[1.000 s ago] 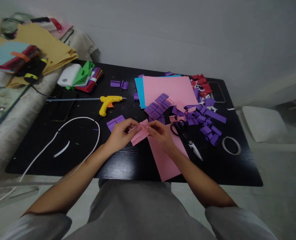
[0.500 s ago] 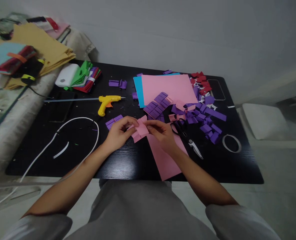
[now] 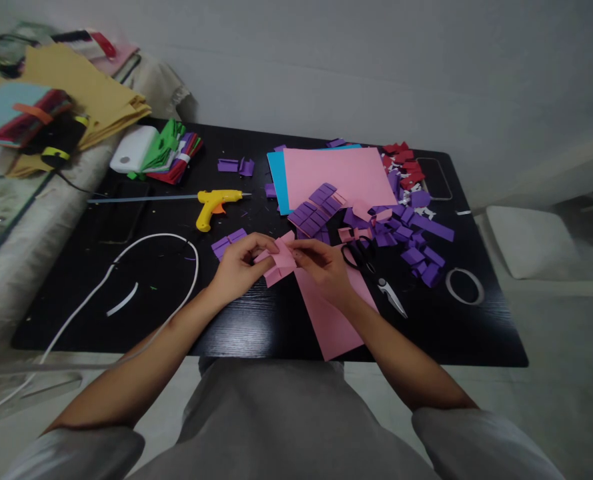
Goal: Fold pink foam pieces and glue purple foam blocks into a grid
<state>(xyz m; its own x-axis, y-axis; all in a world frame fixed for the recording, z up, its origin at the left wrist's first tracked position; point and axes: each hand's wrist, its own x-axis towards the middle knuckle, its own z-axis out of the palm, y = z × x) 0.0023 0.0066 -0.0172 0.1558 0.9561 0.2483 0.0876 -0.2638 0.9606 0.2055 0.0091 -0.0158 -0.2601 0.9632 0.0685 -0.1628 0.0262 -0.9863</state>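
Observation:
Between my hands is a folded pink paper piece (image 3: pixel 282 261), held above the front middle of the black table. My left hand (image 3: pixel 241 265) pinches its left side between thumb and fingers. At its right edge, my right hand (image 3: pixel 322 268) has thumb and forefinger closed on the paper. A pink sheet (image 3: pixel 333 323) lies beneath my right hand and forearm. Black-handled scissors (image 3: pixel 376 273) rest just right of that hand. Beside my left fingers lies a purple folded paper piece (image 3: pixel 226 243), partly covered by the hand.
A yellow glue gun (image 3: pixel 211 208) lies left of centre, a white cable (image 3: pixel 111 267) looping nearby. Pink (image 3: pixel 336 175) and blue sheets (image 3: pixel 277 183) lie at the back. Purple scraps (image 3: pixel 401 233), red pieces (image 3: pixel 406 163) and a tape ring (image 3: pixel 465 287) are at right.
Both hands keep their hold on the pink paper. Its right part has shifted very slightly, with a small movement of the right fingers; other things stay put.

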